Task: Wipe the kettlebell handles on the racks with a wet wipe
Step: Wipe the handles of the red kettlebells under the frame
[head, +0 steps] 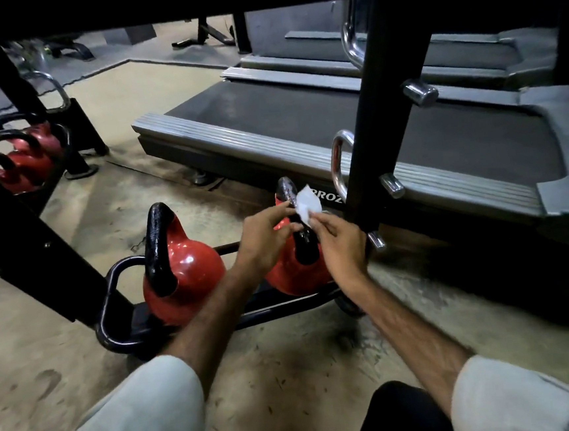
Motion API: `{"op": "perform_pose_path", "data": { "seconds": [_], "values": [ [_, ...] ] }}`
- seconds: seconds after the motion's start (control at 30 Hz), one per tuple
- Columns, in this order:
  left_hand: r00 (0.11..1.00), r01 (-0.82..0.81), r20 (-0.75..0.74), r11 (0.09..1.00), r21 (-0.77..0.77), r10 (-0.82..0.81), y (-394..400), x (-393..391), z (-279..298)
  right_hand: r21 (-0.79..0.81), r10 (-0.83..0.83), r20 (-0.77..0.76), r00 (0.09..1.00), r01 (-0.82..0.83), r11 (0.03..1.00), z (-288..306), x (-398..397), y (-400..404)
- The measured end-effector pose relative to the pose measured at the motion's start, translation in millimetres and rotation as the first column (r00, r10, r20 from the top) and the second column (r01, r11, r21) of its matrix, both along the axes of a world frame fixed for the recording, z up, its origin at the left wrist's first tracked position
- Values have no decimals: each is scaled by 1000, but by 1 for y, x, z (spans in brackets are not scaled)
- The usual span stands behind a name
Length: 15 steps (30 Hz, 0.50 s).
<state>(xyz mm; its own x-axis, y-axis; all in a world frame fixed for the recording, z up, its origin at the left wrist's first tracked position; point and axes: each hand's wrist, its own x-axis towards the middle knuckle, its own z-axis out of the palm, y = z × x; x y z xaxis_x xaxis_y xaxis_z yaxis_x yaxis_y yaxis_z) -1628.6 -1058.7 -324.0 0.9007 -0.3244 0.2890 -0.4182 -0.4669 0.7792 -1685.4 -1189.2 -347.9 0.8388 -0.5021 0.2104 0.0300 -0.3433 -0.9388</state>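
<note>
Two red kettlebells with black handles stand on a low black rack on the floor. The left kettlebell stands free. Just in front of the right kettlebell, both hands hold a small white wet wipe beside its black handle. My left hand pinches the wipe's left edge with fingertips. My right hand pinches its lower right edge. The wipe partly covers the handle's right side.
A black rack upright with chrome pegs stands right of the hands. A treadmill deck lies behind. More red kettlebells sit on a second rack at far left. A dark shelf edge spans the top. Bare concrete floor lies in front.
</note>
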Motion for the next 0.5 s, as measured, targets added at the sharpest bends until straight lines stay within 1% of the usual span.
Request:
{"op": "perform_pose_path", "data": {
  "seconds": [0.03,0.1,0.17,0.27,0.4,0.43,0.5],
  "values": [
    [1000,-23,5,999,-26,23,-1,-7,-4,-27,38,1,999,-38,999,11,13,0],
    [997,-74,-31,994,-84,72,-2,-17,-13,-71,117,-60,991,-121,990,26,41,-3],
    [990,-119,-90,985,-123,109,-4,-23,-18,-41,166,-134,977,-172,984,31,58,-10],
    [984,-173,-58,979,-111,167,-6,-27,-15,1,177,-153,972,-178,984,29,45,-15],
    [980,-195,-49,978,-77,191,-5,-26,-8,144,210,-130,969,-191,971,21,15,-19],
    [981,-191,-56,979,-73,187,-5,-25,-7,146,221,-134,966,-202,969,22,18,-19],
    [983,-173,-79,982,-70,168,-4,-23,-7,99,210,-148,966,-196,975,26,37,-19]
  ]
}}
